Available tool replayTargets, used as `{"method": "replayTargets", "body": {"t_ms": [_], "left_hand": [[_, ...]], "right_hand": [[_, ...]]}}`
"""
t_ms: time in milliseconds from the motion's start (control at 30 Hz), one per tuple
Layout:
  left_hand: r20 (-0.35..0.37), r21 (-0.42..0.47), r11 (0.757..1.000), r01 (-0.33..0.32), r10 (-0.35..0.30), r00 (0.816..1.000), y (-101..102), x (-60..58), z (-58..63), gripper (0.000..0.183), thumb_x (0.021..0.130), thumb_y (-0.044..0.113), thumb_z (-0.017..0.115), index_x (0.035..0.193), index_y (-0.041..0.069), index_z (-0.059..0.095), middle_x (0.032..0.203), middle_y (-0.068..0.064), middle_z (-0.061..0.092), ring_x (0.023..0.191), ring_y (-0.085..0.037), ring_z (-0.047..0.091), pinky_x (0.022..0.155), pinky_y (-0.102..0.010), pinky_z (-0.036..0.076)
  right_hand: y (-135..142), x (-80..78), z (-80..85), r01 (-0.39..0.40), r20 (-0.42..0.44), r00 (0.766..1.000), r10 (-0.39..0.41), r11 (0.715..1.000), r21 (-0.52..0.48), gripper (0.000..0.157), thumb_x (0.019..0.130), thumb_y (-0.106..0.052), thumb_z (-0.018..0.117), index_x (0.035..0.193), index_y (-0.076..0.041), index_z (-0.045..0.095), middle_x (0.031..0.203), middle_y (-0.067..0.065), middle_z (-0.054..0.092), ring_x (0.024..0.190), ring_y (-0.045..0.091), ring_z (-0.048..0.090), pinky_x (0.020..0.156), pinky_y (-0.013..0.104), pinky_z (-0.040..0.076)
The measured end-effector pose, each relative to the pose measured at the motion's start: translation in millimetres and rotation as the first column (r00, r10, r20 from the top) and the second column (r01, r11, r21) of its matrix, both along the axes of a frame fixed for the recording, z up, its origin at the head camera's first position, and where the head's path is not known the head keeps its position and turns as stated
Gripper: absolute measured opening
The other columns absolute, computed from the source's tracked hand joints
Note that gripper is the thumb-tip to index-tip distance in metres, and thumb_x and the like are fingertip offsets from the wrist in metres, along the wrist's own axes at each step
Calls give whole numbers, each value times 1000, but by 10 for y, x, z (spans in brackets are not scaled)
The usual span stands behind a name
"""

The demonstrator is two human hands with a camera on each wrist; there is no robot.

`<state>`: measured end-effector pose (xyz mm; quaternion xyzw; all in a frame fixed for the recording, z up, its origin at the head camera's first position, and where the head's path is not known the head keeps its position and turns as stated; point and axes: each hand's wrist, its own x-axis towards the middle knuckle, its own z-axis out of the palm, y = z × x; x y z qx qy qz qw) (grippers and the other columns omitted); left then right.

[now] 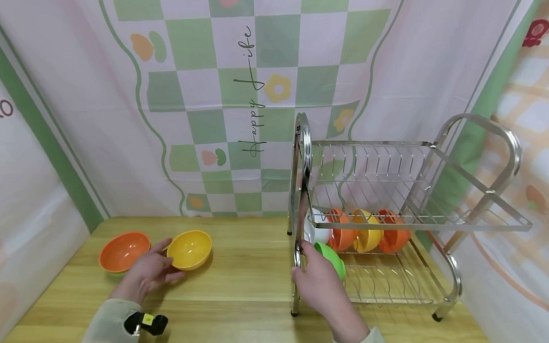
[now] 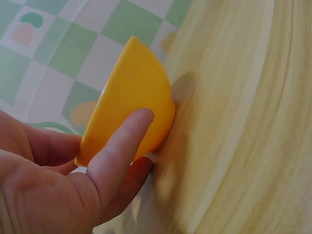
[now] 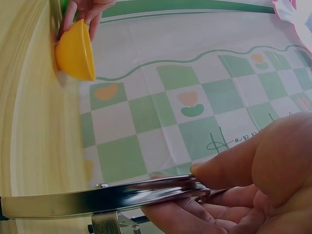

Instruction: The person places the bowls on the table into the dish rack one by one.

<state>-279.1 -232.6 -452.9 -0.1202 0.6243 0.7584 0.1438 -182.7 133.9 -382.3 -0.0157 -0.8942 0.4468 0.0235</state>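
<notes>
At the left of the table, my left hand (image 1: 155, 268) holds a small yellow bowl (image 1: 190, 252) by its near left side. The left wrist view shows the yellow bowl (image 2: 134, 92) with its base close to the wood and one finger laid along its outer wall. My right hand (image 1: 318, 281) grips the left upright of a two-tier metal dish rack (image 1: 303, 192). In the right wrist view, thumb and fingers close on the shiny post (image 3: 146, 192). Just behind that hand, a green bowl (image 1: 332, 259) leans in the lower tier, partly hidden.
An orange bowl (image 1: 124, 252) sits left of my left hand, with a green edge under it. White (image 1: 318, 226), orange (image 1: 342, 239), yellow (image 1: 367, 240) and red-orange (image 1: 394, 239) bowls stand in the rack's lower tier. A checkered cloth (image 1: 279, 45) hangs behind the table (image 1: 247, 291).
</notes>
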Motion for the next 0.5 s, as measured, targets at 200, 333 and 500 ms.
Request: {"method": "replayTargets", "body": {"t_ms": [200,333,500], "left_hand": [[11,-2,1000,-15,15,1000,9,-9,-16,72,98,-11,23,161,19,6,161,-27,-4,134,-55,30,94,-57,50],[9,-7,1000,-11,11,1000,17,-3,-12,72,98,-11,24,161,18,8,161,-29,-2,133,-55,32,94,-55,51],[0,-8,1000,0,0,1000,23,8,-3,72,98,-12,24,161,16,6,160,-31,-3,133,-55,32,93,-54,52]], "right_hand": [[-1,8,0,-6,-3,1000,6,1000,1,66,93,-6,64,152,-4,36,146,21,47,75,22,59,52,34,51],[-1,8,5,-4,5,1000,4,1000,-4,66,93,-7,64,153,-5,34,147,20,47,73,22,59,52,34,52],[2,9,10,-4,13,1000,5,1000,-14,67,94,-7,63,154,-5,32,148,20,45,75,22,59,50,36,51]]}}
